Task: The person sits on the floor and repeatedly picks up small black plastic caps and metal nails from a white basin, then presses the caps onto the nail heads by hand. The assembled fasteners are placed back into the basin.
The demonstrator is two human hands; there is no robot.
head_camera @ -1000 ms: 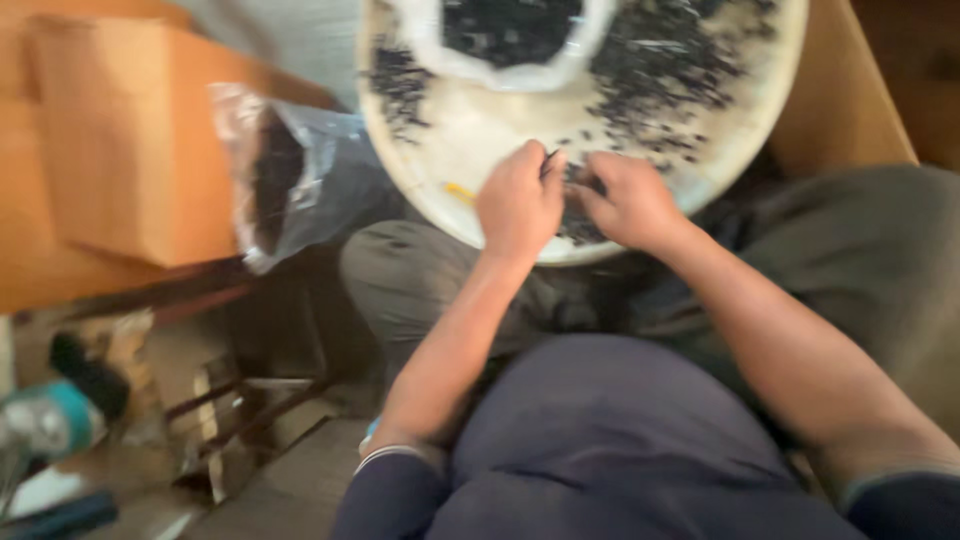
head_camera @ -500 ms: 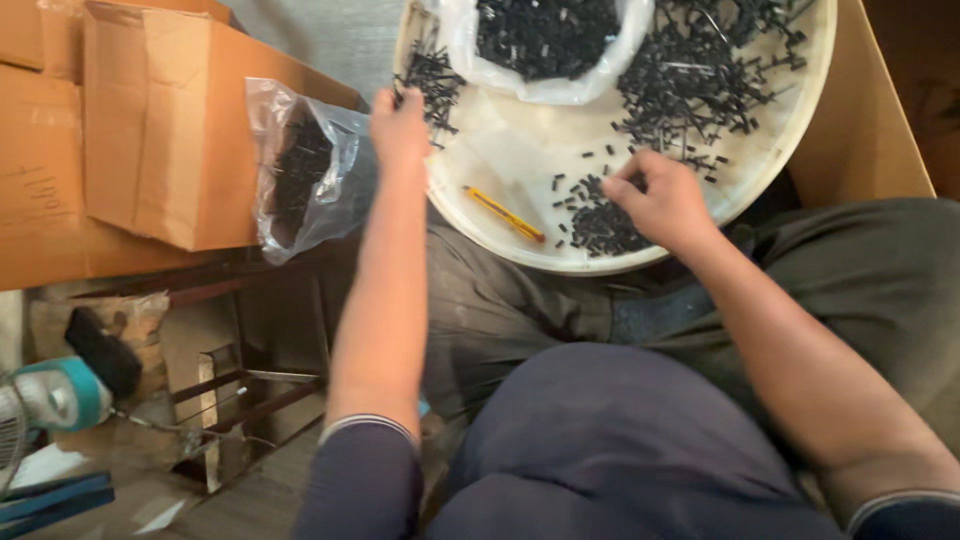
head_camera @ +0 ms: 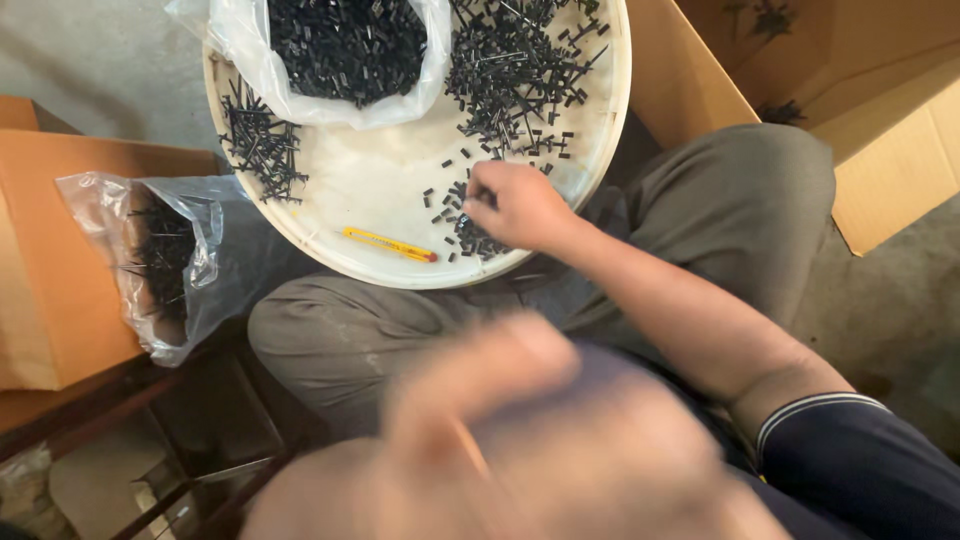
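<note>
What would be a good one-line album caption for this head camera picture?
Seated person's right hand picks among small black parts in a round white tray; blurred left hand fills the foreground.

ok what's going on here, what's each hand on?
A seated person has a round white tray on their lap, strewn with small black parts. The right hand is closed over a small cluster of them near the tray's front edge. The left hand is a blur close to the camera; what it holds can't be told. A clear bag of parts sits on the tray, another bag beside it.

Matt black screws, glossy plastic bag
</note>
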